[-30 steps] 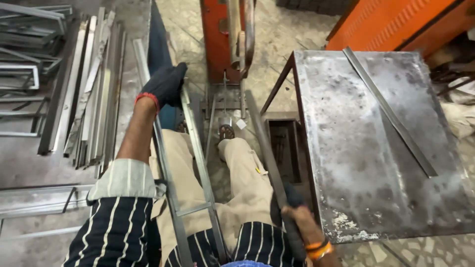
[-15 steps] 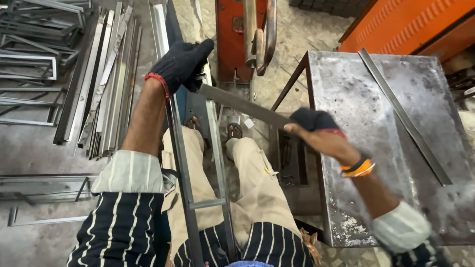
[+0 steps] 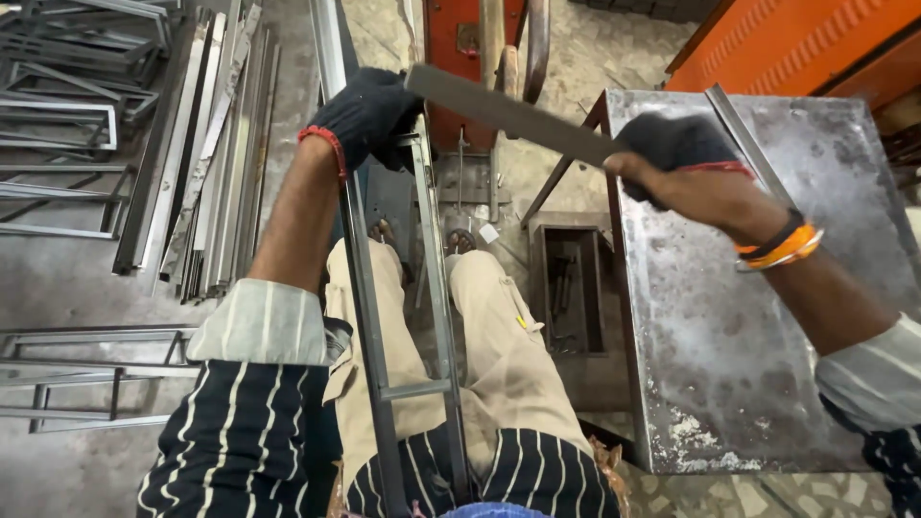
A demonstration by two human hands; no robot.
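Observation:
My left hand (image 3: 369,115), in a black glove, grips the top of a long grey metal frame (image 3: 434,288) that leans up between my legs. My right hand (image 3: 676,153), also gloved, holds a flat grey metal file (image 3: 508,113) by one end. The file's far end reaches across to just beside my left hand, above the frame's top. The frame has two parallel rails joined by a short crossbar near my lap.
A scuffed steel table (image 3: 767,317) stands at the right with a metal strip (image 3: 748,144) lying on it. An orange machine (image 3: 470,48) stands ahead. Bundled metal strips (image 3: 206,163) and welded frames (image 3: 58,105) lie on the floor at left. An open box (image 3: 566,288) sits beside the table.
My right hand has risen from my lap with the file and swung it up and left, over the frame's top. My left hand has kept its grip on the frame.

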